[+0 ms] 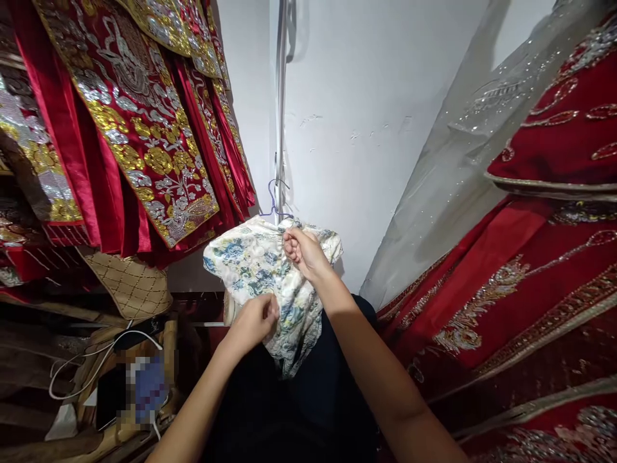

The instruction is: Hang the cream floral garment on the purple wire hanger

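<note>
A cream garment with blue and yellow flowers [255,267] hangs on a thin purple wire hanger [274,202] against the white wall. My right hand [303,252] pinches the cloth near its collar, fingers closed. Lower down, my left hand [255,321] grips the garment's front edge, fingers curled round the fabric. The garment drapes down over my dark-clothed lap [299,399].
Red robes with gold and silver embroidery [139,128] hang at the upper left. More red embroidered cloth [530,289] and a sheer silver fabric [453,180] fill the right. A quilted beige bag [128,283], a white cable [91,360] and a phone [113,399] lie at the lower left.
</note>
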Tool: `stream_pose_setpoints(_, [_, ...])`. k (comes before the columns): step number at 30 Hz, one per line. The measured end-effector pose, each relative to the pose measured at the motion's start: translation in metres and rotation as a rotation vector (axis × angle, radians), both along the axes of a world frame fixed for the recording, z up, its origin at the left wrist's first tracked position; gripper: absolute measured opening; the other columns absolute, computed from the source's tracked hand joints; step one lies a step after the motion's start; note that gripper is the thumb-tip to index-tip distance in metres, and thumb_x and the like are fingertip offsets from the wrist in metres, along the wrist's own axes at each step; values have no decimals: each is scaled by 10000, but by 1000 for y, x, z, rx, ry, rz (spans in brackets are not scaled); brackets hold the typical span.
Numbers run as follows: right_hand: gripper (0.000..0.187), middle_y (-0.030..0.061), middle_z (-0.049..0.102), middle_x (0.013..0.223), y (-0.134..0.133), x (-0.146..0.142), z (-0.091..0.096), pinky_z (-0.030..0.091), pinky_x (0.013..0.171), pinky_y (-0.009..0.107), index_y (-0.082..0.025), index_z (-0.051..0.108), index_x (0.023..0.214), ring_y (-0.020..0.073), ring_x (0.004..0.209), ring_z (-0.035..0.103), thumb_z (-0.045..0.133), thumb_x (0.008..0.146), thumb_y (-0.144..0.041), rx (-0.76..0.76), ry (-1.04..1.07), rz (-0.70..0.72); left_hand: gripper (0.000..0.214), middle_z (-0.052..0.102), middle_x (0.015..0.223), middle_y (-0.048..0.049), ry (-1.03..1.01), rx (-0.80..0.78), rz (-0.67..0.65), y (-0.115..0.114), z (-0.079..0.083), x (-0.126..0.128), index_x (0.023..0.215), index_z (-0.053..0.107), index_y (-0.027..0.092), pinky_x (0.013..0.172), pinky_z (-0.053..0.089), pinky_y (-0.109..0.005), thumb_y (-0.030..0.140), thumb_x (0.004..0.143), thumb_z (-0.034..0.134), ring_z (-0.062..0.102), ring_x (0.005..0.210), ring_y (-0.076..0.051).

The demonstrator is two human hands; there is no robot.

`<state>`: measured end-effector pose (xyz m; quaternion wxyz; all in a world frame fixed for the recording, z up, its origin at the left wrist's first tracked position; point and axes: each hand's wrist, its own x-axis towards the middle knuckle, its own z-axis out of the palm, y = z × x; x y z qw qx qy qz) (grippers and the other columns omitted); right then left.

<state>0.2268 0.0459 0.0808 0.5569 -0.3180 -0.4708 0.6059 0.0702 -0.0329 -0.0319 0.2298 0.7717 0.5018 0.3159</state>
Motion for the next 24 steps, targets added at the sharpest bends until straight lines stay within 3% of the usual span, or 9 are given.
stream_pose_setpoints(4, [205, -24, 535, 476, -11, 3, 4, 279, 373, 159, -160, 575, 674, 56, 392, 423, 591, 781, -334, 117, -139, -38, 383, 630, 1029, -41, -260, 359, 54, 22, 74, -4, 1281, 515, 236, 721, 461, -273, 213, 900, 543, 589, 769, -152])
stream_pose_setpoints(7, [204, -28, 533, 470, -13, 3, 10, 280, 387, 165, -161, 586, 687, 58, 391, 414, 550, 796, -330, 189, -210, 7, 269, 638, 1008, -57, -182, 582, 57, 42, 115, 3, 1185, 617, 214, 790, 450, -291, 261, 940, 516, 582, 833, -172])
stream_pose_setpoints(10, [196, -37, 509, 449, -6, 0, 0, 282, 409, 182, -165, 591, 667, 66, 398, 394, 514, 793, -294, 258, -275, -71, 193, 639, 933, -65, -40, 659, 27, 57, 132, 11, 960, 669, 175, 821, 434, -301, 284, 951, 510, 577, 863, -186])
stream_pose_setpoints(13, [226, -42, 478, 420, 1, -4, -30, 299, 442, 201, -173, 589, 599, 78, 406, 383, 495, 785, -260, 265, -414, -139, 202, 643, 919, -63, -121, 714, 132, 65, 136, 3, 920, 656, 160, 854, 423, -304, 301, 951, 515, 577, 879, -182])
stream_pose_setpoints(16, [261, -39, 473, 406, -4, -6, -62, 305, 460, 212, -179, 584, 545, 84, 404, 388, 497, 782, -247, 204, -526, -66, 184, 631, 865, -35, -601, 638, 299, 73, 130, -36, 886, 641, 157, 812, 445, -273, 320, 917, 561, 583, 837, -159])
stream_pose_setpoints(18, [267, -42, 456, 393, -15, -6, -78, 299, 461, 215, -184, 569, 528, 84, 396, 381, 490, 779, -228, 177, -494, 19, 162, 619, 809, -15, -1063, 432, 367, 76, 113, -70, 855, 615, 159, 742, 469, -252, 320, 873, 605, 588, 758, -140])
stream_pose_setpoints(20, [264, -46, 441, 380, -30, -8, -90, 295, 463, 218, -185, 565, 529, 83, 385, 364, 477, 776, -209, 173, -423, 121, 160, 627, 763, -22, -1448, 136, 422, 75, 83, -99, 809, 575, 163, 737, 495, -268, 313, 859, 600, 604, 736, -147])
stream_pose_setpoints(21, [262, -46, 440, 374, -37, -9, -94, 297, 466, 220, -185, 570, 533, 82, 381, 359, 474, 777, -205, 174, -394, 169, 142, 632, 745, -24, -1593, 81, 488, 72, 64, -107, 798, 561, 169, 743, 502, -270, 291, 869, 560, 609, 734, -145])
stream_pose_setpoints(24, [259, -37, 463, 372, -58, -15, -108, 303, 470, 226, -182, 597, 553, 87, 377, 361, 468, 777, -207, 126, -343, 234, 115, 642, 711, -28, -1621, -73, 562, 57, 3, -107, 790, 545, 177, 697, 500, -271, 229, 863, 473, 624, 713, -147])
